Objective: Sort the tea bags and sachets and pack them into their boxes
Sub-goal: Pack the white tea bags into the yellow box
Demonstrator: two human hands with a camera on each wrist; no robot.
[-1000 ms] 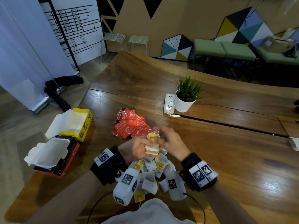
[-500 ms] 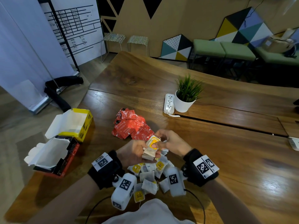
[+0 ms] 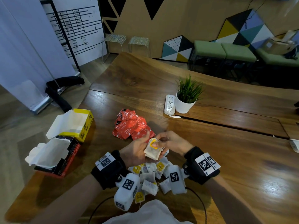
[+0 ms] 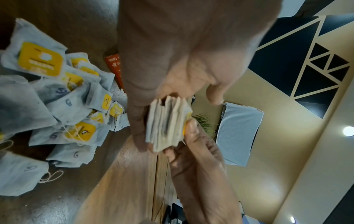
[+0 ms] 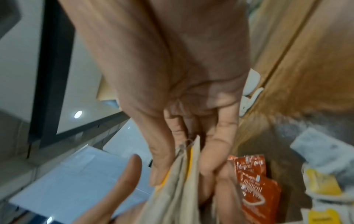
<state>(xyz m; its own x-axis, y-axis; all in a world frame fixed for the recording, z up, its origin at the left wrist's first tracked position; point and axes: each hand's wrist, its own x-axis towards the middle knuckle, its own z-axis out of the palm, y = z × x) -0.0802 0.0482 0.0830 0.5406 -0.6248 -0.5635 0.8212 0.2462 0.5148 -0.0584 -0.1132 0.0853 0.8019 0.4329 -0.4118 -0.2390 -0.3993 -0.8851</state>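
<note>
My left hand (image 3: 135, 151) cradles a stack of beige tea bags (image 3: 152, 152) in its fingers, thumb lifted off. My right hand (image 3: 171, 141) pinches the top of that stack, thumb on a yellow tag. The left wrist view shows the stack (image 4: 168, 124) edge-on against my left hand (image 4: 172, 60). In the right wrist view my right hand (image 5: 182, 83) clamps the stack (image 5: 182, 186) between thumb and fingers. Loose tea bags (image 3: 152, 175) lie below the hands, red sachets (image 3: 131, 126) just beyond. A yellow box (image 3: 76, 123) and a red box (image 3: 55, 156) stand open at the left.
A potted plant (image 3: 186, 97) and a white power strip (image 3: 169, 104) sit beyond the hands on the wooden table (image 3: 226, 159). The boxes stand close to the table's left edge. A white object (image 3: 294, 144) lies at the far right edge.
The stack has tilted and sunk flatter into my left hand. My left thumb has come off it, and my right thumb now lies on the yellow tag on top.
</note>
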